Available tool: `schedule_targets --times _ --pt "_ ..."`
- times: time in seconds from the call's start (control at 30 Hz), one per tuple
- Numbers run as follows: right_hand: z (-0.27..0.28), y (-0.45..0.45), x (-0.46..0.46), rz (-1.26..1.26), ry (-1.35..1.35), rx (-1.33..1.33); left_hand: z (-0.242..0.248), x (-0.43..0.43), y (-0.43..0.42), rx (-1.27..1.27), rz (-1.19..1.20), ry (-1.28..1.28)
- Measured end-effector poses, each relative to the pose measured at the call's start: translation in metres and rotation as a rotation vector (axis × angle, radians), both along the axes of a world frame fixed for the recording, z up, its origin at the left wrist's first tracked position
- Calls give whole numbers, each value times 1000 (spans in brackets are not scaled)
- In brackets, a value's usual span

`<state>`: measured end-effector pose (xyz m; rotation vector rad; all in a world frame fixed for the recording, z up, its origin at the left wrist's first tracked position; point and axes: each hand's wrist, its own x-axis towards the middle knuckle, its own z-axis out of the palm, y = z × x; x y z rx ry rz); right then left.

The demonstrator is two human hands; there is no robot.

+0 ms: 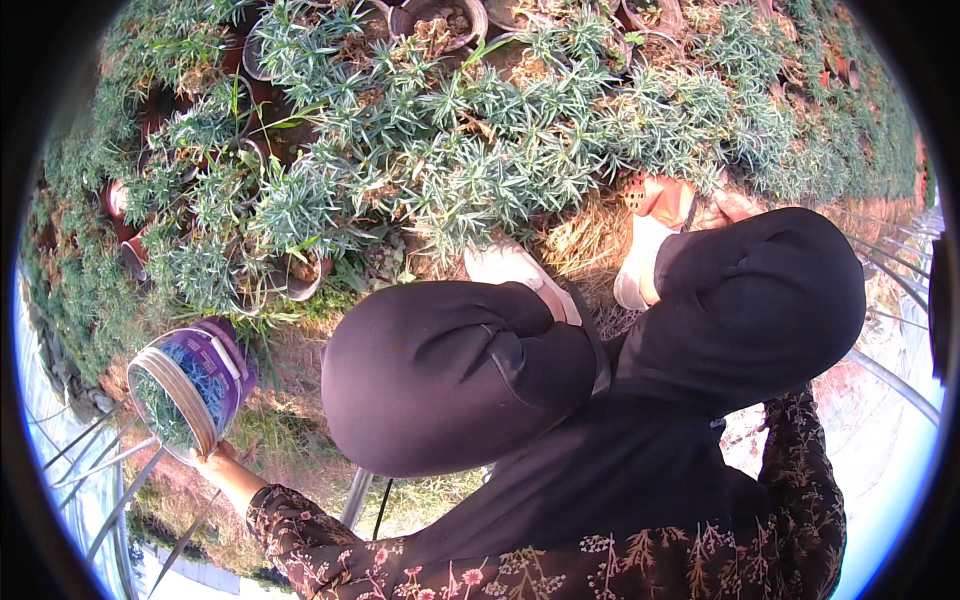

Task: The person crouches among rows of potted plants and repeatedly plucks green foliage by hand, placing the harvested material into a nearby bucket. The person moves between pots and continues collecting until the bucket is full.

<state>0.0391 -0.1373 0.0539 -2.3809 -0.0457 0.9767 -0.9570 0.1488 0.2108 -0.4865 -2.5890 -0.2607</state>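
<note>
My left hand (215, 456) grips the rim of a plastic bucket (231, 352) at the left. The bucket is tilted with its mouth toward me, has a purple and blue printed side bearing writing, and holds green cuttings (161, 409). Beyond my right knee, part of my right hand (729, 208) shows low among the plants, beside an orange perforated plastic object (656, 196). My knee hides most of that arm, and I cannot tell whether the fingers grip anything. Dense blue-green, narrow-leaved potted plants (480, 172) spread before my feet.
My bent knees (450, 375) fill the middle, with a pale shoe (514, 270) at the plants' edge. Several plastic pots (302, 279) stand among the foliage. Dry straw (581, 236) lies between my feet. A metal pole (356, 497) is behind me.
</note>
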Motion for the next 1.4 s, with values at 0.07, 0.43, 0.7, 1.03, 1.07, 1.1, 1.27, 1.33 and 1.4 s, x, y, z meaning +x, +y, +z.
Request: schedule_targets --times 0.07,0.43,0.7,1.03,1.07,1.1,1.27,1.33,1.4 --pt "-5 -1 -4 -13 11 18 14 -1 -17 86 15 -12" --pt "-22 7 -14 -163 24 120 -10 32 0 295 62 -29" --pt "-15 27 -26 -362 17 368 -28 25 -6 257 -562 573" --pt "17 57 -15 -525 -120 843 -39 71 -12 385 -656 151" --pt "25 59 -8 -488 -167 878 -38 72 -10 397 -701 130" --pt "38 51 3 -435 -238 870 -45 94 0 370 -695 82" --pt "77 15 1 448 -503 23 -58 162 12 471 -825 -51" --pt "73 -5 -10 559 -439 -140 -59 188 12 460 -821 -97" --pt "67 -22 -19 685 -404 -187 -58 210 12 466 -835 -132"
